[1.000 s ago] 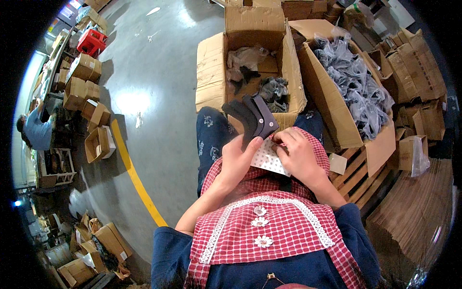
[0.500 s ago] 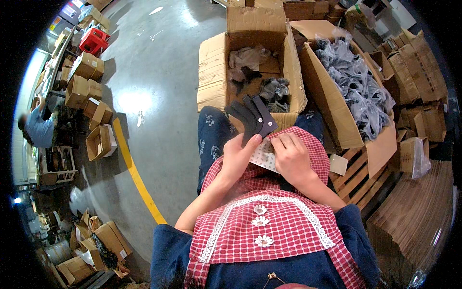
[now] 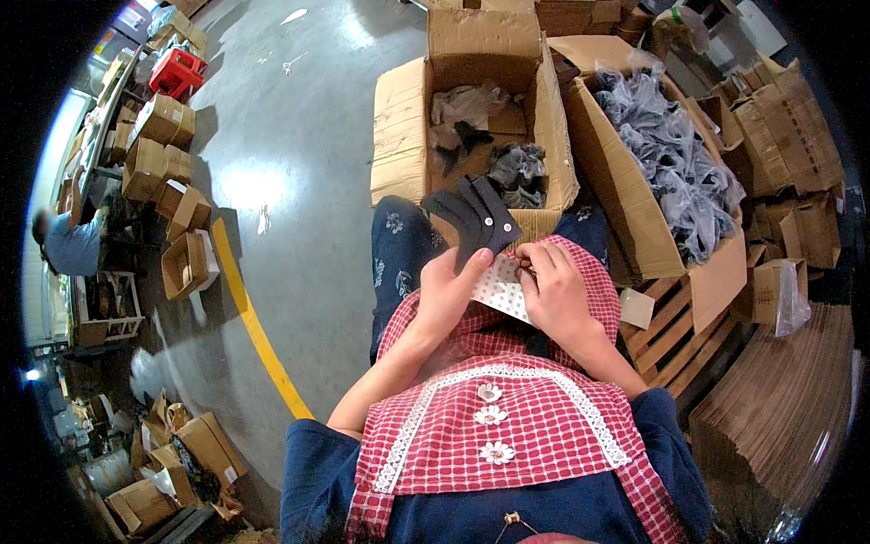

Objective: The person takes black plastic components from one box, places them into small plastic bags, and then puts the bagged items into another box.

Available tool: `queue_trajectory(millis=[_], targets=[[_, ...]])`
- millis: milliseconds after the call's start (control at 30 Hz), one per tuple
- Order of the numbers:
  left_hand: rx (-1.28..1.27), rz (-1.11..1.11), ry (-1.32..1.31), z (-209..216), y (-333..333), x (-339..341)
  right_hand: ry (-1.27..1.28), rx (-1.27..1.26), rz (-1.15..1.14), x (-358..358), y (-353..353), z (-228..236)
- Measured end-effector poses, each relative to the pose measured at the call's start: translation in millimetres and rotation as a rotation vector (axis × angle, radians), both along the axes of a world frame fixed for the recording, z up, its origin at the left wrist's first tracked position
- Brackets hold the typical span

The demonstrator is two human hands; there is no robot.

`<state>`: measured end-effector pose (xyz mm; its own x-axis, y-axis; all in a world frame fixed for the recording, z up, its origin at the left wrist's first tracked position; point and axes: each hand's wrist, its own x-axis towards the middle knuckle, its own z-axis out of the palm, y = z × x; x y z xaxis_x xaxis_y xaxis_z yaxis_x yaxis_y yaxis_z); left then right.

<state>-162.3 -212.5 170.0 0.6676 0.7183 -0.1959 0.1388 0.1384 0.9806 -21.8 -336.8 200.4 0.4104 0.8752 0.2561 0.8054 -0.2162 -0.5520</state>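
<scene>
My left hand [image 3: 451, 288] is closed, thumb on top, around the lower ends of several dark, curved flat pieces [image 3: 460, 216] and a white sheet [image 3: 498, 292] patterned with small dark marks. The dark pieces fan out past my fingertips, and two of them carry a small round white dot. At the sheet's right edge is my right hand [image 3: 557, 292], its fingers curled together in a pinch. Whatever lies between those fingertips is hidden. Both hands are above my lap, over a red checked apron [image 3: 494, 426].
An open cardboard box [image 3: 399, 136] before my knees holds dark pieces and clear plastic. Right of it, a larger carton [image 3: 634, 218] is full of plastic-bagged dark items, by a wooden pallet [image 3: 689, 340]. Flattened cardboard [image 3: 779, 408] is stacked at right. Far left, a person [image 3: 72, 243] sits near boxes.
My right hand has shifted slightly right, its fingers curling more, and more of the white sheet shows. The left hand keeps its hold on the dark pieces.
</scene>
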Motion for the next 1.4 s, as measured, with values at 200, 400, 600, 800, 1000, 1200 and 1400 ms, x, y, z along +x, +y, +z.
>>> queue_trajectory(millis=[200, 400, 600, 800, 1000, 1200, 1400], targets=[[-0.020, 0.024, -0.055, 1, -3, 1, -0.048, 0.010, 0.024, 0, 0, -3], [-0.079, 0.039, -0.079, 11, -6, -1, -0.008, 0.034, 0.017, -3, 0, -7], [-0.143, 0.039, -0.100, 10, -5, -2, -0.027, 0.121, 0.031, -6, 1, -4], [-0.203, 0.031, -0.102, 7, -5, 0, 0.011, 0.169, 0.035, 1, 1, 6], [-0.200, 0.030, -0.100, 0, -5, 0, -0.093, 0.094, 0.011, -2, 1, 7], [-0.194, 0.015, -0.087, 5, -5, -1, -0.215, 0.045, 0.047, -4, -2, -4], [-0.120, -0.025, -0.019, 5, -2, -2, 0.045, 0.110, 0.183, 2, -5, 15]])
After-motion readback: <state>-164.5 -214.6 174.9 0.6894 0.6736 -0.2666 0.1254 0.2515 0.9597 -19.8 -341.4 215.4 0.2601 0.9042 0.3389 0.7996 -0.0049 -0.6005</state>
